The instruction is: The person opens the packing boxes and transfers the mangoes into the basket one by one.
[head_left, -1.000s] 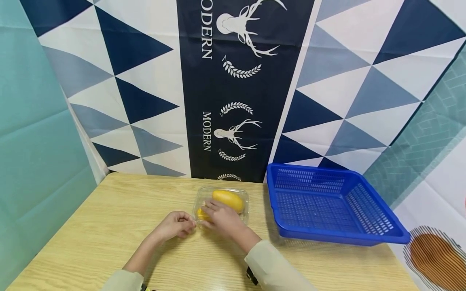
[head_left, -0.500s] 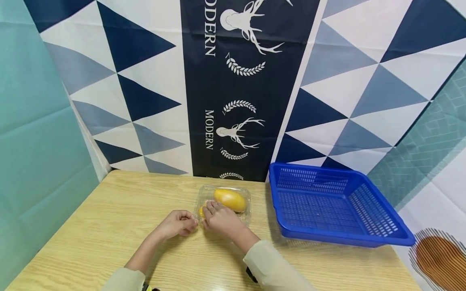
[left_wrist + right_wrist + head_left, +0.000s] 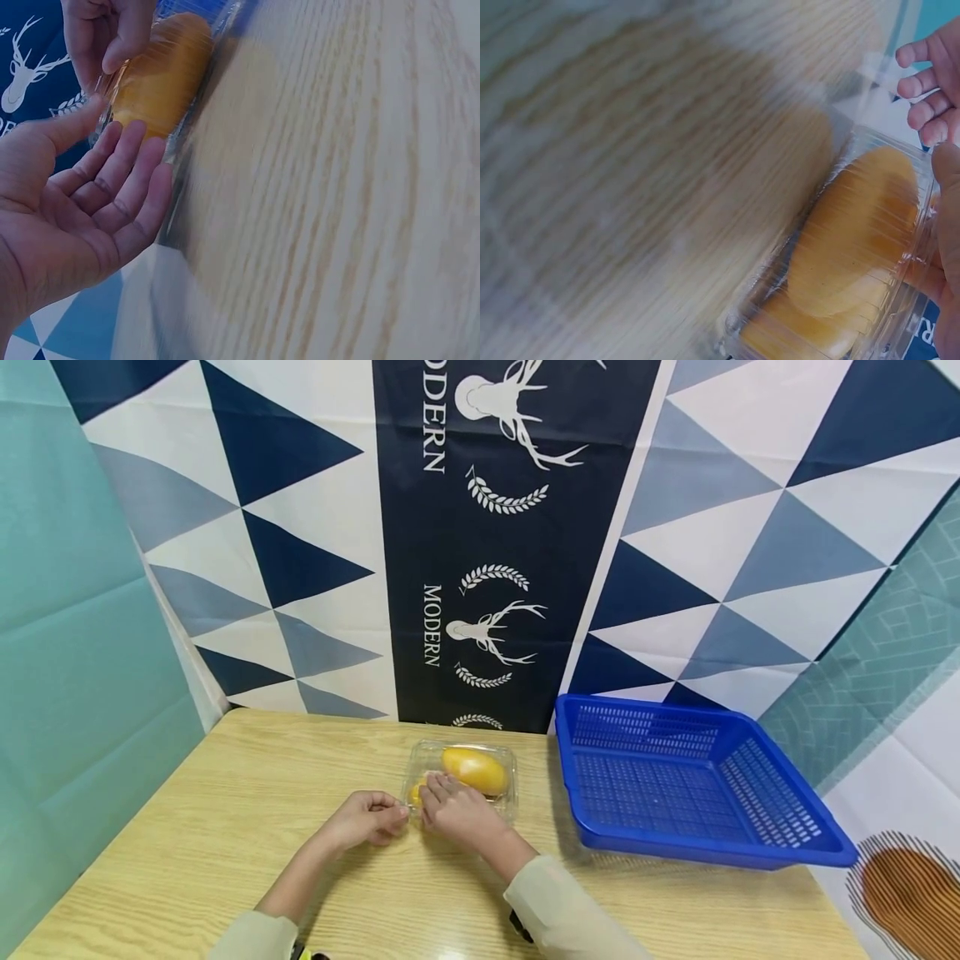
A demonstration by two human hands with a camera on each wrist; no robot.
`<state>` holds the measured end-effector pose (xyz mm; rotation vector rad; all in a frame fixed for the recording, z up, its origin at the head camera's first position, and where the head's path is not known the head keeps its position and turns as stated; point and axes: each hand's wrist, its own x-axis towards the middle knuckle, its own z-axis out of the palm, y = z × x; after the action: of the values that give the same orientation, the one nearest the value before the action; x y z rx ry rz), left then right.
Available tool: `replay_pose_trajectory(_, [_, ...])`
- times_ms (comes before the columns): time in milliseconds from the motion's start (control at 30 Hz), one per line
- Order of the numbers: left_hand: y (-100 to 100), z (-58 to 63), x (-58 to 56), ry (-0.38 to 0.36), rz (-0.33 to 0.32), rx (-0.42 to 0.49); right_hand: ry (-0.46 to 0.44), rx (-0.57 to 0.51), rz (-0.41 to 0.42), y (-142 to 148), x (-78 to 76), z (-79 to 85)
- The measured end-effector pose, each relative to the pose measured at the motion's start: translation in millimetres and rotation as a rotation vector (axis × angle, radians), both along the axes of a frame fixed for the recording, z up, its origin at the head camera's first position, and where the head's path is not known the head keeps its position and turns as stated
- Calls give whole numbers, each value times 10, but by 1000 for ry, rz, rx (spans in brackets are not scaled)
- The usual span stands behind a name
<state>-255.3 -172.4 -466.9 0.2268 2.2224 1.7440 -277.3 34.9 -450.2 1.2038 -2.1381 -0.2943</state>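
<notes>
A clear plastic clamshell box (image 3: 512,810) lies on the table with two yellow mangoes inside; the fuller view of one mango (image 3: 474,771) is beyond my right hand. My left hand (image 3: 371,820) pinches the box's near left corner between thumb and index finger, its other fingers loosely bent, as the left wrist view shows. My right hand (image 3: 459,810) reaches over the near side, thumb and fingers curled at the box's edge (image 3: 105,86), partly covering the second mango (image 3: 417,791). In the right wrist view both mangoes (image 3: 855,232) show through the ribbed plastic wall.
A blue perforated plastic basket (image 3: 652,777) stands on the right of the wooden table (image 3: 300,760), a short way from the box. A patterned cloth (image 3: 480,543) hangs behind the table's back edge, and a teal cloth (image 3: 90,652) hangs at the left.
My right hand has drawn its fingers in, curling at the box's near edge. The left hand stays at the corner. The whole head view has shifted slightly.
</notes>
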Motion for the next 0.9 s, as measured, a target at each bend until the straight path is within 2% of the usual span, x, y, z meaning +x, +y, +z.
replay_pose_trajectory(167, [10,7,5,4,11,-1,34,-5,28,-12,-12,-13])
replay_pose_trajectory(433, [20,20,17,-16,8,-11,-104,-37,-31,-4,10,26])
replay_pose_trajectory(667, [25,61,25,-30,14,-25,-96,-88,-1,23,19,0])
replay_pose_trajectory(900, [22,67,47,-41,19,-32,-261,-107,-62,60,72,36])
